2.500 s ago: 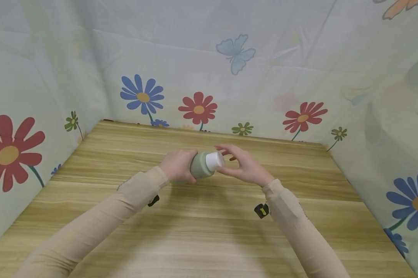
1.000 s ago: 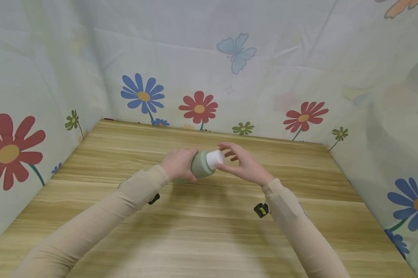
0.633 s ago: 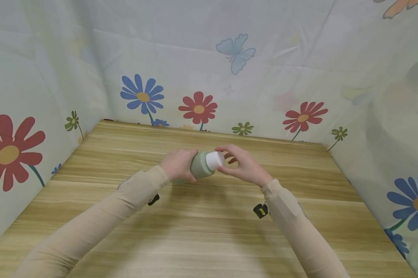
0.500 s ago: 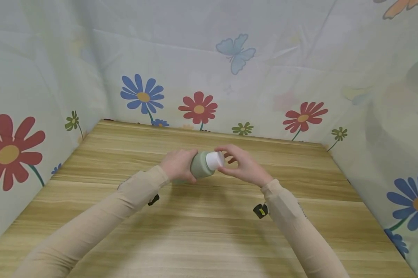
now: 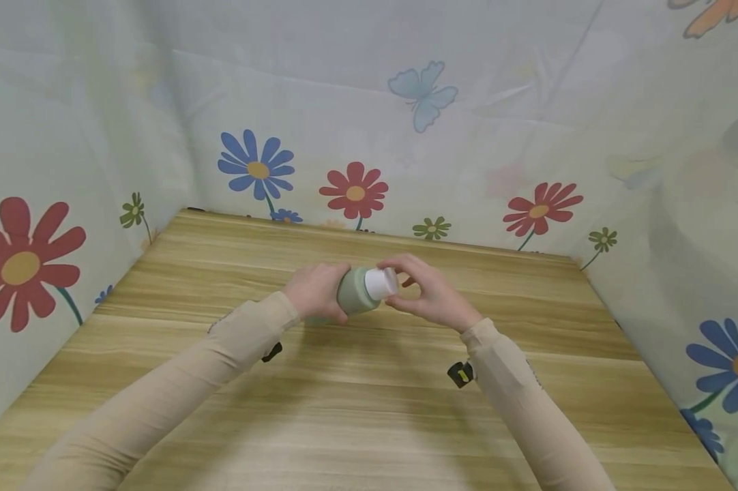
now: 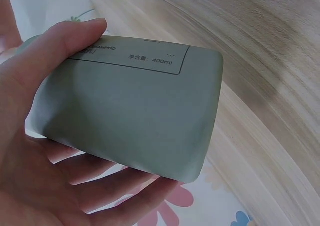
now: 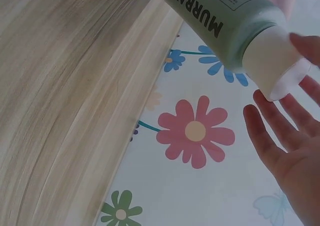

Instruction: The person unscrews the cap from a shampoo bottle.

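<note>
1. Left hand (image 5: 312, 292) grips the green bottle (image 5: 355, 292) by its base, up off the desk (image 5: 369, 409).
2. Right hand (image 5: 433, 294), fingers loose, just touches the white cap (image 5: 381, 283).

A light wooden surface (image 5: 369, 409) with streaked grain sits boxed in on three sides by pale cloth walls (image 5: 528, 102), printed with red and blue flowers and a blue butterfly (image 5: 423, 94).

A light wooden surface (image 5: 357, 402) is walled on three sides by pale cloth (image 5: 320, 102) printed with flowers and butterflies.
</note>
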A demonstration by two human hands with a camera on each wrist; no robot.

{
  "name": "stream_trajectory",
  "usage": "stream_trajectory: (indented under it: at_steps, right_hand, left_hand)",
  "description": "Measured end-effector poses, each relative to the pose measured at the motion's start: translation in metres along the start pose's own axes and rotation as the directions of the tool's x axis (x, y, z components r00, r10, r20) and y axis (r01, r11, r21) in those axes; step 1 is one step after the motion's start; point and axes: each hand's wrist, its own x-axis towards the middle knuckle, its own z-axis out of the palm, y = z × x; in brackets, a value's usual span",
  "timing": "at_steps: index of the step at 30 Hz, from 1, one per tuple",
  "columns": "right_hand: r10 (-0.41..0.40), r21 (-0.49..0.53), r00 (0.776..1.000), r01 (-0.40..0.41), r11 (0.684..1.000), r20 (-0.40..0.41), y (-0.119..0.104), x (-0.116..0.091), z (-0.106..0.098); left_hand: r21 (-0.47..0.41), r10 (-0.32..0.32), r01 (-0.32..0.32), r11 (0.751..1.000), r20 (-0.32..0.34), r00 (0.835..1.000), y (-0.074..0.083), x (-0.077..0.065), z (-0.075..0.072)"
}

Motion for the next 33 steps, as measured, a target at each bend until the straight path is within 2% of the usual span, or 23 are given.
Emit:
stream_trajectory:
  at_steps: [6,13,33]
  right_hand:
    - [0.087,0.040,0.996,-0.087,0.995,-0.005,0.0000,-0.0004,0.0007]
    - [0.215,0.021,0.977,-0.215,0.976,0.002,-0.0012,-0.0003,0.0026]
    - [0.121,-0.020,0.993,-0.121,0.992,0.003,-0.0036,0.0008,0.0030]
  left_hand:
    - [0.009,0.014,-0.014,1.000,-0.014,1.000,-0.0005,0.0002,0.0017]
    - [0.006,0.022,-0.022,1.000,-0.015,1.000,-0.0002,-0.0003,0.0032]
    - [0.002,0.013,-0.013,1.000,-0.011,1.000,0.0011,-0.0014,0.0034]
